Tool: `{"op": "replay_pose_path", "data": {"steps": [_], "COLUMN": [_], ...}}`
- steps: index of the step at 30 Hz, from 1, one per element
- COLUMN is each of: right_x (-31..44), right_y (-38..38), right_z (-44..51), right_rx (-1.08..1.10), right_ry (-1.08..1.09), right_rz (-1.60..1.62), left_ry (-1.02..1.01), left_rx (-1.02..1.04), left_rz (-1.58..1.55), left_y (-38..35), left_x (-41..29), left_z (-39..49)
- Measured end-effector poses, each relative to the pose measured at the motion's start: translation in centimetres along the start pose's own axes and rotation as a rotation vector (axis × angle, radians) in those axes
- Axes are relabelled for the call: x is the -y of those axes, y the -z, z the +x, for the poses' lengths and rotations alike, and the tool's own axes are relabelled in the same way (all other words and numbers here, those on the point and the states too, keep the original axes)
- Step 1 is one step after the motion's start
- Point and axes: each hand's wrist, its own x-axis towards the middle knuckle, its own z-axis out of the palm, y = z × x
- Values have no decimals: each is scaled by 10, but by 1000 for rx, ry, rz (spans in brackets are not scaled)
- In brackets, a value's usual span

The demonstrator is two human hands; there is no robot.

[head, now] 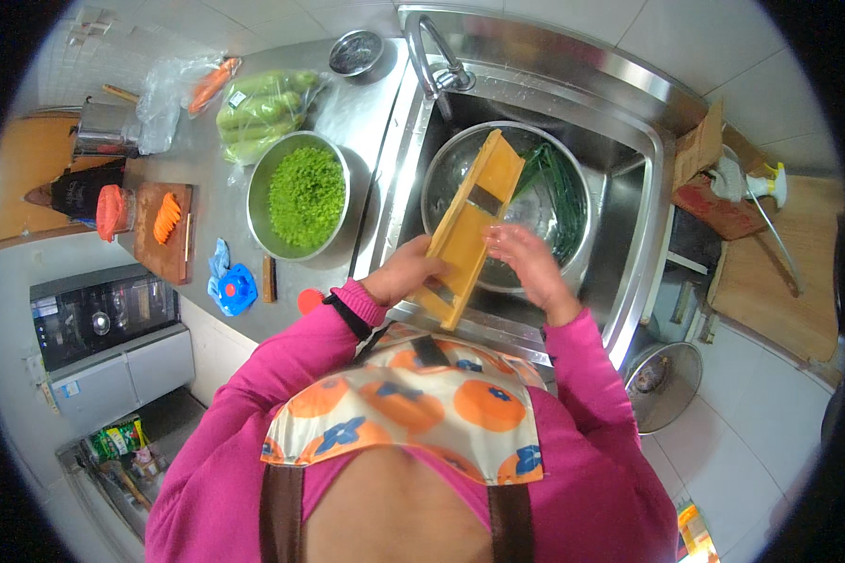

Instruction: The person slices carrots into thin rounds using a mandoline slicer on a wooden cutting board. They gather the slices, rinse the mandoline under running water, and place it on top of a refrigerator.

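My left hand (410, 270) grips the lower part of a yellow mandoline slicer (470, 232), its thumb on the board. The slicer slants over a large metal basin (433, 165) standing in the sink, with a dark blade slot across its middle and another slot near its lower end. Slightly blurred, my right hand (524, 264) is beside the slicer's right edge, fingers partly bent; whether they touch it I cannot tell. Long green leaves, like scallions or chives (560, 197), lie in the basin's right side, with some water around them.
Left of the steel sink (623, 281) and its faucet (429, 67), the counter holds a metal bowl of chopped greens (306, 197), bagged green vegetables (264, 112), sliced carrot (167, 218) on a cutting board (158, 257), and a wooden handle (270, 279). Rightwards stands a cardboard box (736, 200).
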Motion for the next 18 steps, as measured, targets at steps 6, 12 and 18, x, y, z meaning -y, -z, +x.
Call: {"op": "replay_pose_path", "data": {"steps": [6,12,18], "right_x": [7,3,-3], "right_y": [-4,43,55], "right_z": [-23,-43,-59], "right_rx": [-370,-296,-144], "right_ry": [289,234,-52], "right_rz": [-1169,-1133,-1362], "left_ry": [-86,-331,-403], "left_rx": [89,-137,-19], "left_rz": [99,900,724], "left_y": [1,0,30], "left_x": [-2,3,7], "left_z": [-2,-24,-65]}}
